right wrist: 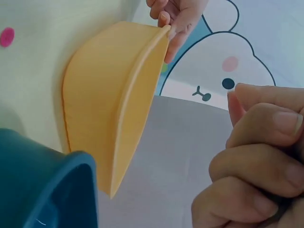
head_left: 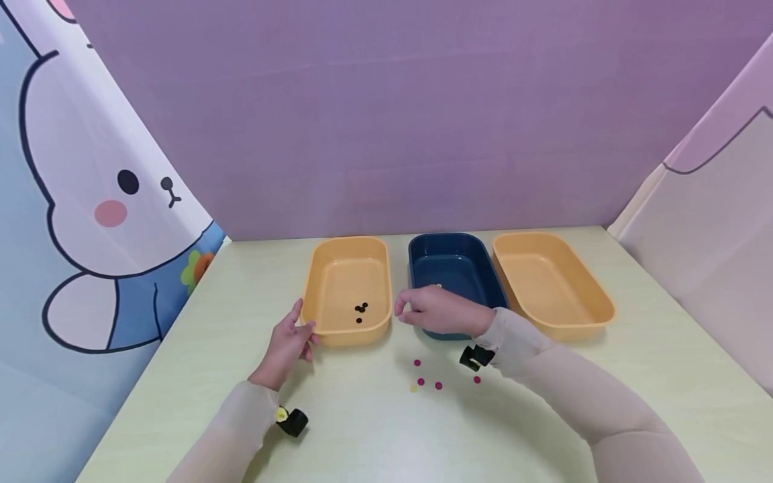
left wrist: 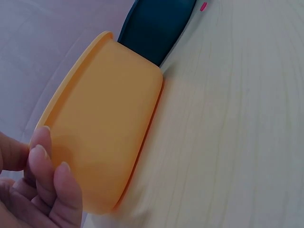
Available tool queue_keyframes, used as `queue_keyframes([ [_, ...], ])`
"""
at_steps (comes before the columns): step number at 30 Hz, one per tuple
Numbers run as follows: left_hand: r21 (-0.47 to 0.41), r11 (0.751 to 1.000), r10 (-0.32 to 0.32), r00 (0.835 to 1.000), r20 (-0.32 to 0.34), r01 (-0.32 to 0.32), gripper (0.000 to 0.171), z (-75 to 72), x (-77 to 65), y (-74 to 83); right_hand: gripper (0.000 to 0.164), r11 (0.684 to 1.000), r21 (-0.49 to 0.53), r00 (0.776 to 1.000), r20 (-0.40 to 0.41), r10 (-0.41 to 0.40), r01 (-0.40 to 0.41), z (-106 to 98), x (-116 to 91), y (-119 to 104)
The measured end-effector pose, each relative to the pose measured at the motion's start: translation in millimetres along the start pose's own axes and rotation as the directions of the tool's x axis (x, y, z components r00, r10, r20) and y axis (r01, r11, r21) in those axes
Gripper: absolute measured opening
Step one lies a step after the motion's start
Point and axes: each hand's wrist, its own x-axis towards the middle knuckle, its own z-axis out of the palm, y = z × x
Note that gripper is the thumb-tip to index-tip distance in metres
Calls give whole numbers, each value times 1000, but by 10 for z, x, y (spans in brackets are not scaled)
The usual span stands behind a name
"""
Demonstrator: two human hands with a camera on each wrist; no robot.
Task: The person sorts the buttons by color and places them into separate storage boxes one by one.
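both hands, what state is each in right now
Left hand: holding the left yellow tray by its rim.
Right hand: curled closed; whether it pinches anything small cannot be told.

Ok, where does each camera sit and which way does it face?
Head: on the head, looks forward and down at three trays; forearms, left fingers, right fingers show.
Left wrist: worn there, faces the left yellow tray from outside; left fingers only.
Right wrist: worn there, looks past the blue tray towards the left yellow tray; both sets of fingers.
Shared: both wrist views show left yellow tray, blue tray, left fingers.
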Motion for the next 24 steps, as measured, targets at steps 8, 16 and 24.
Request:
queue_keyframes([
  [8,-9,1000,-5,1000,2,5,66,2,9,-5,10,999,1,999,30,-40,40,143,-36,87],
  [16,-27,1000,9,1000,3,-9,66,-1,7,4,8,999,16,994,92,-53,52,301,-83,95],
  [24,-84,996,-20,1000,18,21,66,-12,-2,-24,8,999,1,986,158,-44,44,517,-160,73],
])
